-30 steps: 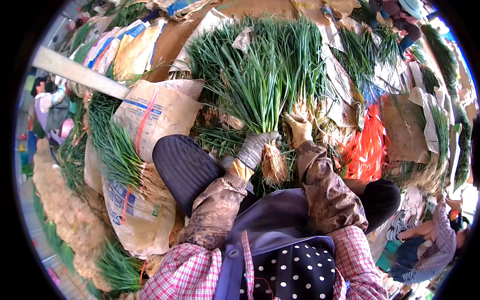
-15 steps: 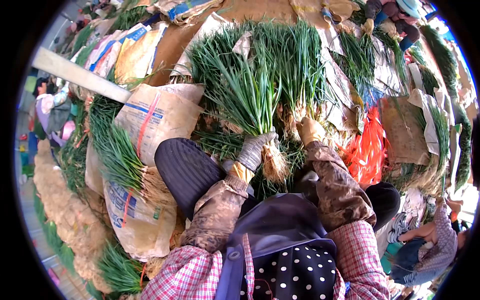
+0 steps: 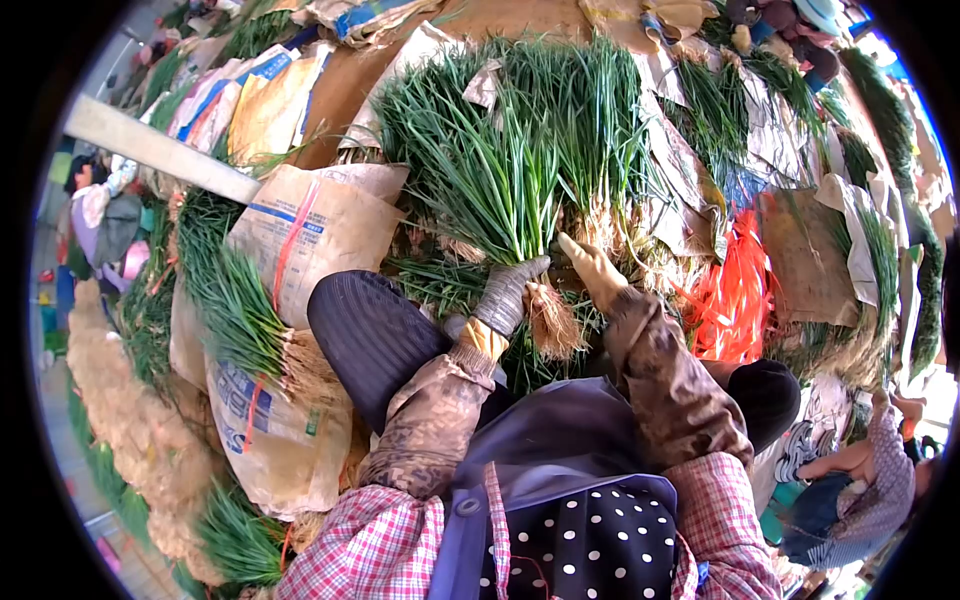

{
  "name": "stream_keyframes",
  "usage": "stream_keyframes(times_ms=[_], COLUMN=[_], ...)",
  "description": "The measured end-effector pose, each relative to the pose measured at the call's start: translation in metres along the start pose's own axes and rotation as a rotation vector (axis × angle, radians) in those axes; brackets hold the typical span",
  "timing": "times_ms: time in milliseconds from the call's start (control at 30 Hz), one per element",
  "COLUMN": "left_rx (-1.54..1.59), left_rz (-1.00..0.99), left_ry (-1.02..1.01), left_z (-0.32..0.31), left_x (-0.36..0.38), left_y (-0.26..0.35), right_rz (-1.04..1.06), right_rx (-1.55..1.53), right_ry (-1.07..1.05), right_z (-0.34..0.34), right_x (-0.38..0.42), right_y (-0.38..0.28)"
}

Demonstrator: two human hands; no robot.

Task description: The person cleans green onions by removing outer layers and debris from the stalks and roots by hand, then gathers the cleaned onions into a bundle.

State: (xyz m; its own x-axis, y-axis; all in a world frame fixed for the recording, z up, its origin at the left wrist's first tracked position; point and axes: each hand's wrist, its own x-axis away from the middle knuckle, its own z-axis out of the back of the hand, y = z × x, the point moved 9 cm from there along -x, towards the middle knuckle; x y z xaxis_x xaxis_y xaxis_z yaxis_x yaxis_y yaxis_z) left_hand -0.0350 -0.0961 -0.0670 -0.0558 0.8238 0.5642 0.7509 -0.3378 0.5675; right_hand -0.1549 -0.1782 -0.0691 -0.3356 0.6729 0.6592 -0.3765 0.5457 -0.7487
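Note:
My left hand (image 3: 508, 297), in a grey-coated glove, is wrapped around a bunch of scallions (image 3: 508, 205) just above its roots. The leaves fan out away from me, and the pale roots (image 3: 555, 322) hang to the right of the hand. Close beside that bunch is my right hand (image 3: 592, 270), in a yellowish glove, its fingers stretched towards the stems with nothing visible in them. Beyond both hands lies a wide pile of loose scallions (image 3: 595, 125), roots towards me. More greens (image 3: 435, 285) lie beneath the held bunch.
A bundle of red plastic strips (image 3: 735, 295) lies to the right. At the left, tied scallions (image 3: 235, 310) rest on woven sacks (image 3: 315, 225) near a pale beam (image 3: 160, 150). Other people work at the upper right and at the lower right (image 3: 850, 490).
My right hand has left the root ends of the pile and come left to the held bunch, its fingers straightening. The left hand keeps its grip, almost in place.

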Motion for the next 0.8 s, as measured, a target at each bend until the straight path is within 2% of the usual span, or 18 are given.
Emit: stream_keyframes(times_ms=[33, 133, 233, 333, 400, 433, 467, 500, 533, 567, 633, 667, 700, 767, 800], left_rx=[-0.014, -0.012, 0.036, -0.067, -0.188, -0.132, -0.075, -0.02, -0.018, -0.02, -0.021, 0.083, 0.06, 0.008, -0.019], left_rz=[0.04, -0.002, 0.028, 0.075, 0.161, 0.136, 0.111, 0.086, -0.025, -0.006, 0.032, 0.032, 0.02, -0.006, 0.02], left_ry=[0.051, 0.101, 0.134, 0.164, 0.208, 0.163, 0.119, 0.074, 0.095, 0.077, 0.044, -0.016, -0.018, -0.03, -0.016], left_z=[0.006, 0.014, 0.034, 0.042, 0.056, 0.055, 0.043, 0.033, 0.032, 0.029, 0.021, 0.012, 0.014, 0.015, 0.011], left_x=[-0.005, -0.01, -0.028, -0.025, -0.033, -0.037, -0.032, -0.03, -0.032, -0.03, -0.024, -0.015, -0.015, -0.018, -0.012], left_y=[-0.006, -0.008, -0.025, -0.025, -0.033, -0.036, -0.029, -0.026, -0.021, -0.022, -0.02, -0.02, -0.022, -0.023, -0.018], right_rz=[-0.145, 0.007, 0.333, 0.423, 0.428, 0.434, 0.435, 0.089, -0.007, -0.109, -0.322, -0.242, -0.161, -0.087, 0.052], right_rx=[-0.174, -0.113, 0.436, 0.884, 0.95, 0.983, 1.022, 1.109, 1.293, 1.468, 1.31, 1.21, 1.094, 1.076, 0.989], right_ry=[-0.049, 0.117, 0.39, 0.338, 0.388, 0.412, 0.365, 0.094, -0.074, -0.246, -0.039, 0.209, 0.45, 0.524, 0.441], right_z=[-0.015, -0.017, -0.011, -0.019, -0.014, -0.01, -0.004, -0.002, -0.004, -0.005, 0.019, 0.032, 0.045, 0.063, 0.072], right_x=[0.002, -0.039, -0.012, 0.018, 0.025, 0.026, 0.022, 0.011, 0.014, 0.023, 0.025, 0.028, 0.036, 0.015, -0.022], right_y=[-0.005, 0.005, -0.026, -0.046, -0.035, -0.027, -0.012, 0.023, 0.039, 0.052, 0.032, 0.006, -0.018, -0.022, -0.002])
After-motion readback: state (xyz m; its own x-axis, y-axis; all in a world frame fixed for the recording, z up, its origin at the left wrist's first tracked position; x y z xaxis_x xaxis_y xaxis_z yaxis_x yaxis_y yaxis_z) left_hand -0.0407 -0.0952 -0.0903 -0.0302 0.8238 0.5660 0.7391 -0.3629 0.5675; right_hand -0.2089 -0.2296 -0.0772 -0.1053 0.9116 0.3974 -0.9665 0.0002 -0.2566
